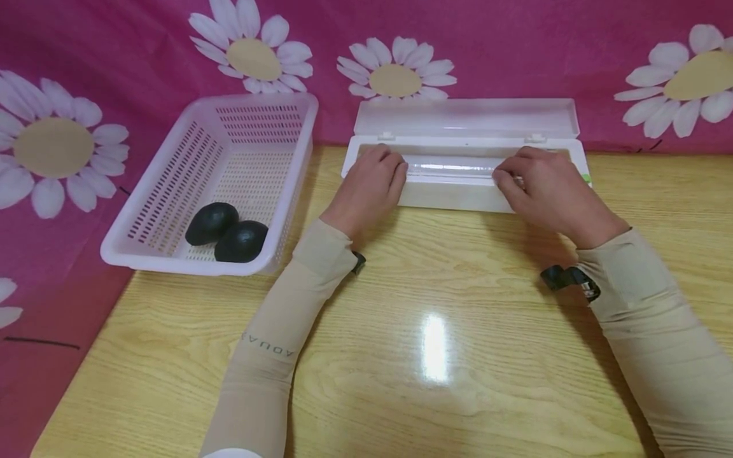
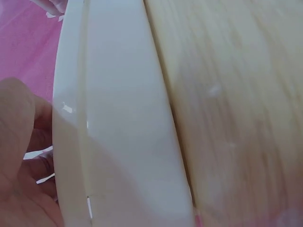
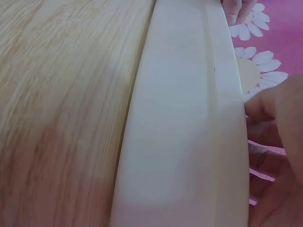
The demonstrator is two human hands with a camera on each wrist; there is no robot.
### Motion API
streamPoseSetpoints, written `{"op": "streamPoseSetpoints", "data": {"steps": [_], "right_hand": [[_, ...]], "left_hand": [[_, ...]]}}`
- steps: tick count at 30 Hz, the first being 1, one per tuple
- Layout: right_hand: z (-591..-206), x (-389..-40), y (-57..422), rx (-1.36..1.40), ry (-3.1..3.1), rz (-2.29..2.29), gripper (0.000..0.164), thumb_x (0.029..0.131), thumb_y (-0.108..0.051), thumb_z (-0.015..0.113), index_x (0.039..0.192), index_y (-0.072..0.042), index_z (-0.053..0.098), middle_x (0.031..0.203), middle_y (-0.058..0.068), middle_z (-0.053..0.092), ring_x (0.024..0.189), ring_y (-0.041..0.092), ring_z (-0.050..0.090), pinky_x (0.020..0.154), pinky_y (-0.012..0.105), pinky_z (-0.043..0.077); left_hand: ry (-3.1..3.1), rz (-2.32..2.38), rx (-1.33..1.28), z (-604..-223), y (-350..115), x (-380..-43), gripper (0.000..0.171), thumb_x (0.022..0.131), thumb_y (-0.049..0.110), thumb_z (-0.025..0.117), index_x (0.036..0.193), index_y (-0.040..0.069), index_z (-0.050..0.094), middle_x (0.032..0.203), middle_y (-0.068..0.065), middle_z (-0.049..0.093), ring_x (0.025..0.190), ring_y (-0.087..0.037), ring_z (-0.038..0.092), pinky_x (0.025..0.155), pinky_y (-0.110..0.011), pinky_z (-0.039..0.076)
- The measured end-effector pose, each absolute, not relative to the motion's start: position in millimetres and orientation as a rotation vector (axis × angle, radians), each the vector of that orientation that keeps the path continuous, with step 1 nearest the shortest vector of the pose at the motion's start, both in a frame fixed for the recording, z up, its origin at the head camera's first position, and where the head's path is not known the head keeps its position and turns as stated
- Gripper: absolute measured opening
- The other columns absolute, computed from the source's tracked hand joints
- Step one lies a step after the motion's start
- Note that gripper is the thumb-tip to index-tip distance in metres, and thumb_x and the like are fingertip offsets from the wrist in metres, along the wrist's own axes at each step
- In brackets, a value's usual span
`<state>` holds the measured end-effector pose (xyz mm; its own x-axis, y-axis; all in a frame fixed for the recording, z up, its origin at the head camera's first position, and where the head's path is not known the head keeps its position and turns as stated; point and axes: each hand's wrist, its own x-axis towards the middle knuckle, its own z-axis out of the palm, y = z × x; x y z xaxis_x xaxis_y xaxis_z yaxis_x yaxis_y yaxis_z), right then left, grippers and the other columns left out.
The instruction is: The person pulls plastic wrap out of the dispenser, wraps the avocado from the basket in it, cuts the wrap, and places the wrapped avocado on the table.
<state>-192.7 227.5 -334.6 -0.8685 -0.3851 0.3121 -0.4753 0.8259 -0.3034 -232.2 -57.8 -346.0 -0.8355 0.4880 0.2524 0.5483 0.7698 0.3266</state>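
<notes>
A long white cling film dispenser (image 1: pixel 452 196) lies at the back of the table, its hinged lid (image 1: pixel 464 117) raised. Inside it, shiny clear cling film (image 1: pixel 452 167) shows between the two hands. The left hand (image 1: pixel 369 187) reaches over the front edge near the left end, fingers bent and thumb pinching at the film. Near the right end, the right hand (image 1: pixel 544 191) pinches the film between thumb and curled fingers. In both wrist views the dispenser's front wall (image 2: pixel 123 104) hides the fingertips of the left hand (image 2: pixel 21 161) and right hand (image 3: pixel 279 151).
A white slotted basket (image 1: pixel 183 267) stands on the left of the wooden table (image 1: pixel 378 381). Two dark avocados (image 1: pixel 242 242) lie in its near end. A pink flowered cloth (image 1: pixel 487 51) hangs close behind the dispenser and basket.
</notes>
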Motion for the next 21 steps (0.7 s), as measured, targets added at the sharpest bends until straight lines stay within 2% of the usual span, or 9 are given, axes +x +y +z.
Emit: {"op": "streamPoseSetpoints", "data": {"steps": [9,21], "right_hand": [[-338.8,-195.7,226.2,0.648,-2.743,0.511,0.026,0.102,-0.012,0.053,0.094,0.003,0.073,0.09,0.021,0.072,0.081,0.032,0.067,0.073,0.051,0.051],[-336.1,-196.2,227.4,0.626,-2.733,0.473,0.022,0.102,-0.008,0.053,0.097,0.008,0.066,0.089,0.024,0.064,0.083,0.037,0.06,0.075,0.057,0.05]], "left_hand": [[-2.856,-0.56,-0.778,-343.0,-55.8,-231.5,0.034,0.11,0.022,0.042,0.118,0.002,0.069,0.116,-0.012,0.067,0.112,-0.027,0.059,0.103,-0.036,0.05],[-2.835,-0.556,-0.752,-343.3,-53.1,-233.4,0.032,0.111,0.021,0.044,0.12,0.001,0.067,0.115,-0.013,0.064,0.111,-0.029,0.059,0.1,-0.036,0.051]]}}
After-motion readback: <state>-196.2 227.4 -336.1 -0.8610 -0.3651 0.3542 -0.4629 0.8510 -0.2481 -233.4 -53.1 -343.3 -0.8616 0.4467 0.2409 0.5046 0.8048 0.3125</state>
